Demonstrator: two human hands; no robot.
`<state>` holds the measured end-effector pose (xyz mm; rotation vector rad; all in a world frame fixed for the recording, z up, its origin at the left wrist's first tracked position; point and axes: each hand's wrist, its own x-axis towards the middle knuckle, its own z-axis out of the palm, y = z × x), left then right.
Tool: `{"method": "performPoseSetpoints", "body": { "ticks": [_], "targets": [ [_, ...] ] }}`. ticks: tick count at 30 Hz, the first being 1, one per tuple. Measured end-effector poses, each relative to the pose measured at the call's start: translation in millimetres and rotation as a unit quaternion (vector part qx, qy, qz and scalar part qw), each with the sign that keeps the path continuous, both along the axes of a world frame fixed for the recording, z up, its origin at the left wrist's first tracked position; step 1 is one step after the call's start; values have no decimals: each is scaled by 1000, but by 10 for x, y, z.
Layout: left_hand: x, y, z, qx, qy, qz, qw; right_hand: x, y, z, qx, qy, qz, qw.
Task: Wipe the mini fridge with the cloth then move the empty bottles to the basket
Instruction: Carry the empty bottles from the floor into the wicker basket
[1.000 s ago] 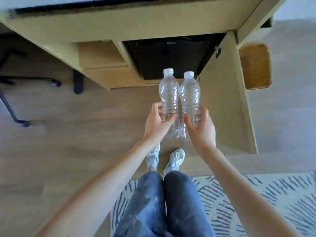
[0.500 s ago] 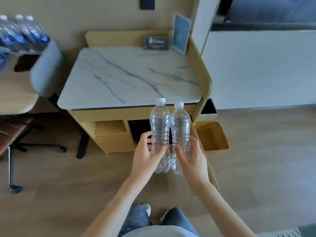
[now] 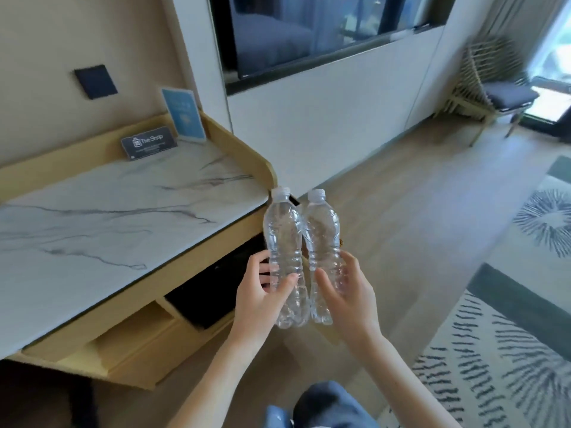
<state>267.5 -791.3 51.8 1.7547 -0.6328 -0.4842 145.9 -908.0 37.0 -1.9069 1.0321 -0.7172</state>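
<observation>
Head view: 2 empty bottles [image 3: 301,257], light and crushable, stand upright, touching; left hand [image 3: 262,299] and right hand [image 3: 346,291] each grip 1 low down.

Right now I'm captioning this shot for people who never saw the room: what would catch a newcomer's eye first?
Two clear, empty-looking bottles stand upright side by side at centre, the left bottle in the left hand, the right bottle in the right hand. To their left spreads a white marble counter with a dark sign and a blue card at its back edge.
</observation>
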Motion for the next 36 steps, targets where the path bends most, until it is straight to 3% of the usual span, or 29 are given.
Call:
{"method": "performPoseSetpoints", "body": {
  "ticks": [15,28,36],
  "targets": [
    [-1291,-1508,-124,42,9,-264,964,-1967,-686,-153,-2,23,-290,957],
    [-3421,-3436,-103,64,26,-310,948,-4061,-2437,-67,-16,64,-323,944],
    [-3623,-4110,-168,95,39,-264,959,-4265,-3285,-171,6,89,-270,959]
  ]
}}
